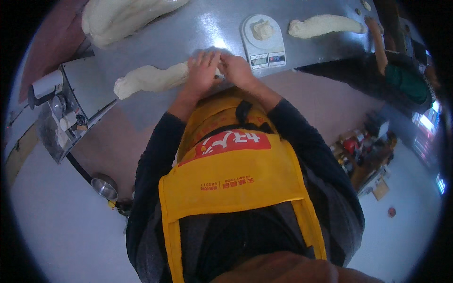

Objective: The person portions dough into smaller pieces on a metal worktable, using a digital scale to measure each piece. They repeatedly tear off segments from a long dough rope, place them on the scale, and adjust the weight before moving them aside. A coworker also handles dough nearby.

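A long roll of pale dough (152,78) lies on the steel table in front of me. My left hand (203,70) rests over its right end, fingers extended together and pressing on it. Curled in at that same end is my right hand (238,70), its fingertips meeting those of the left. A bit of dough shows between the two hands; most of that end is hidden under them. Just right of my right hand stands a white kitchen scale (246,37), bearing a small lump of dough (263,30).
A large dough mass (120,21), seemingly under plastic film, sits at the table's far left. Another dough roll (325,26) lies at right, by a co-worker's hand (373,25). Left stands a side table (88,81) with utensils; a metal bowl (104,186) is lower down.
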Demonstrator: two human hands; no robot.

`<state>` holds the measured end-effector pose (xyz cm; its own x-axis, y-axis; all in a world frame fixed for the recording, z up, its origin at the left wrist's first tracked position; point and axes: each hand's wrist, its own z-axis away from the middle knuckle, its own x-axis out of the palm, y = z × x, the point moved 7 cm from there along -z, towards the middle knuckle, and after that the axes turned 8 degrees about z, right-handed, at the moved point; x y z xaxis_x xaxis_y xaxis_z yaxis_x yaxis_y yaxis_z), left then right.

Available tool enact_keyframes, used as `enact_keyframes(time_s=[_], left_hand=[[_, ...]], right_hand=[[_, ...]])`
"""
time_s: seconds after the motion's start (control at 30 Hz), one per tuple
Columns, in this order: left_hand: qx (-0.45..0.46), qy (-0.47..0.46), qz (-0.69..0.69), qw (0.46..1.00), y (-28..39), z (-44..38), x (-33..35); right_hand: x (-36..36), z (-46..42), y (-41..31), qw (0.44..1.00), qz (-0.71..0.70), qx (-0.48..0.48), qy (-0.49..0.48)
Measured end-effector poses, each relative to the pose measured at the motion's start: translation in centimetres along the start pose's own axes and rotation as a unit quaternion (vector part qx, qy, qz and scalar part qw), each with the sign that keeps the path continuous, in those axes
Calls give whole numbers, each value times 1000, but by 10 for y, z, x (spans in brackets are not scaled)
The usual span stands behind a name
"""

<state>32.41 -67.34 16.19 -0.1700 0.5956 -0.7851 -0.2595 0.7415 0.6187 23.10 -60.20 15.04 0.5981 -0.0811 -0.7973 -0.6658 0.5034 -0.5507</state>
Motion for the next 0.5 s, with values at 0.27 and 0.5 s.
enact_keyframes(time_s=[0.27,0.5], left_hand=[[-36,-73,-7,997,-3,-5,24],[-16,-80,-12,997,23,-62,20]], right_hand=[[-67,9,24,986,26,-1,164],[-120,-10,114,951,122,184,215]])
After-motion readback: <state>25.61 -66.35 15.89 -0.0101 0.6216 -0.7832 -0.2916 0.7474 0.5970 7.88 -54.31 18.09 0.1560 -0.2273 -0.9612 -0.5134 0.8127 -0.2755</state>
